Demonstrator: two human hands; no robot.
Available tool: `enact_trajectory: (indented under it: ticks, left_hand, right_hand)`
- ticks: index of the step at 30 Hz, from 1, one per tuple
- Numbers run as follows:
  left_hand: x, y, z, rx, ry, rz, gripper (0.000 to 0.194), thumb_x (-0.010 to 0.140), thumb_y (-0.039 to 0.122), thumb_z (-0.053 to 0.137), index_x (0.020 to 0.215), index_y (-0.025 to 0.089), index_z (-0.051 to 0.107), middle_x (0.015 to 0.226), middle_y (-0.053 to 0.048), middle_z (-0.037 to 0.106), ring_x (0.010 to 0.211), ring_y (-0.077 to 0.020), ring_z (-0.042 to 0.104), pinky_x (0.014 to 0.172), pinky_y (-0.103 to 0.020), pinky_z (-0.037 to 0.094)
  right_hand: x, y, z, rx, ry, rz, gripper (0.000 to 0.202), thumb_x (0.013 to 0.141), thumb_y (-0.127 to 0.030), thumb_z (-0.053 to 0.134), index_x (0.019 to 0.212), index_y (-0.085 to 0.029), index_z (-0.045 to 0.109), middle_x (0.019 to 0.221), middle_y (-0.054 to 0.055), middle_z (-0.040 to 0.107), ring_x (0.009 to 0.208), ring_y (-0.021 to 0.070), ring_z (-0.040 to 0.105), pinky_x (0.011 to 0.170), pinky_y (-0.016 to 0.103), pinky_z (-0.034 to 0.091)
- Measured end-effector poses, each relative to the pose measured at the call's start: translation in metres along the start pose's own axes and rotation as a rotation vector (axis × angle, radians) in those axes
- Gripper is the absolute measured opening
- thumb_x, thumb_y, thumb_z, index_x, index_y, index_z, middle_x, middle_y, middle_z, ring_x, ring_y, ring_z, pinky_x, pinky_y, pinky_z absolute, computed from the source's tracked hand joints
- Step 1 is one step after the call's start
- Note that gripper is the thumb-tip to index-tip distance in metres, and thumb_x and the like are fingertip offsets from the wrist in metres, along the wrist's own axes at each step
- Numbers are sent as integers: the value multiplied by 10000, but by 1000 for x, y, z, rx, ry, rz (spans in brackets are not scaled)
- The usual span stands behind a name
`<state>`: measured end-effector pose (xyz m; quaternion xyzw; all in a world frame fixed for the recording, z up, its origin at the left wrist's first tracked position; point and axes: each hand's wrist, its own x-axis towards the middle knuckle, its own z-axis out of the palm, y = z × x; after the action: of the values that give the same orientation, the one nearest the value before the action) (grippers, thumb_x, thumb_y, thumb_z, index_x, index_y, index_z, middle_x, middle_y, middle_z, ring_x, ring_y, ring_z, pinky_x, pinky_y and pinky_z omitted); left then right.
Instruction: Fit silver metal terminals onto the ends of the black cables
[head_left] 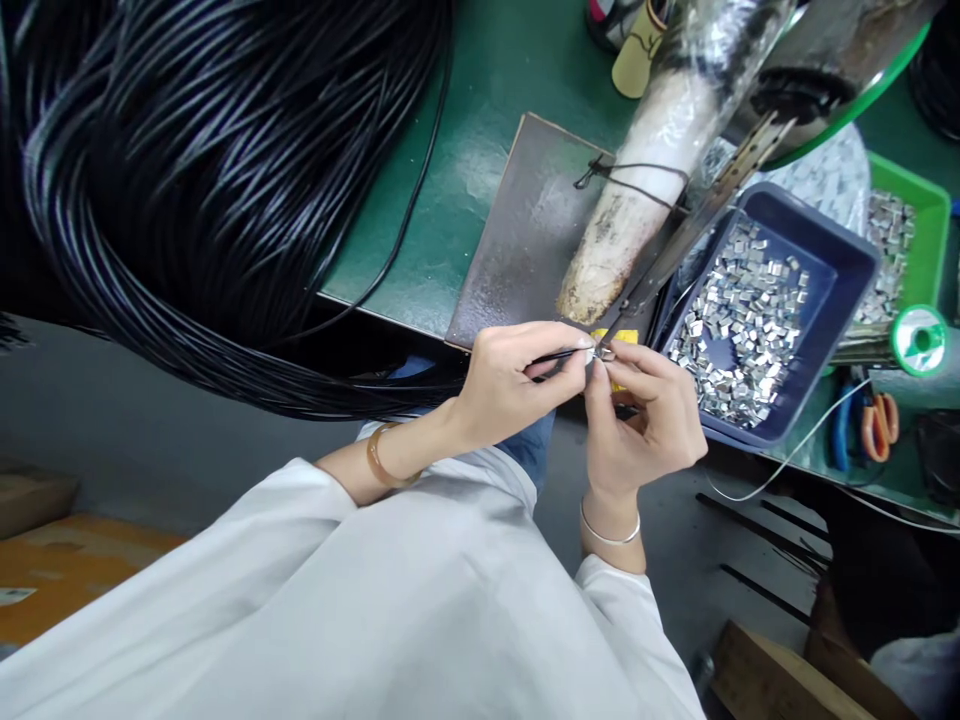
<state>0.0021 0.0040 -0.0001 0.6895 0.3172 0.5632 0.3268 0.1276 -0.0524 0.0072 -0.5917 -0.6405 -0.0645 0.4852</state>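
My left hand [514,385] pinches the end of a thin black cable [559,355] between thumb and forefinger. My right hand [645,415] holds a small silver metal clip [604,353] at the cable's tip. Both hands meet at the front edge of the green bench [487,90], just below the tip of a soldering iron [660,270] that slants down from the upper right. A big bundle of black cables [210,180] fills the upper left and trails down toward my left hand.
A dark blue tray [847,290] holding several silver clips sits right of my hands; a green tray [926,215] with more stands behind it. A solder spool [919,340], orange-handled cutters [877,425], a brown mat [525,220] and cardboard boxes [67,560] at lower left.
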Motion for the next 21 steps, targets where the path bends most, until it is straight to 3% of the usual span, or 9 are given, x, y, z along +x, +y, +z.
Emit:
enact_trajectory:
  ticks: [11, 15, 18, 21]
  left_hand:
    - [0, 2, -8, 50, -124, -49, 109, 848, 97, 612, 823, 108, 717, 732, -18, 723, 530, -37, 487, 530, -155, 398]
    - [-1, 3, -8, 53, -118, -60, 105, 850, 104, 608, 814, 108, 707, 722, -15, 714, 528, -38, 473, 525, -159, 391]
    - [-2, 4, -8, 39, -116, -80, 102, 849, 105, 607, 813, 105, 703, 696, -2, 681, 522, -35, 436, 522, -169, 372]
    - [-3, 7, -9, -54, -139, -182, 96, 850, 128, 615, 840, 103, 708, 604, 39, 562, 502, -35, 373, 490, -179, 326]
  right_hand:
    - [-7, 2, 3, -92, 9, -80, 219, 786, -68, 748, 926, -213, 663, 1001, 26, 766, 865, 137, 743, 740, 246, 631]
    - [-8, 3, 1, -102, 0, -78, 222, 777, -66, 755, 917, -210, 662, 990, 26, 771, 875, 138, 746, 783, 249, 634]
    - [-8, 3, 1, -101, 8, -67, 215, 787, -77, 749, 923, -219, 663, 988, 17, 771, 866, 137, 748, 785, 256, 635]
    - [-8, 3, 1, -86, 26, -68, 213, 794, -72, 739, 927, -220, 661, 985, 18, 773, 866, 142, 749, 804, 280, 636]
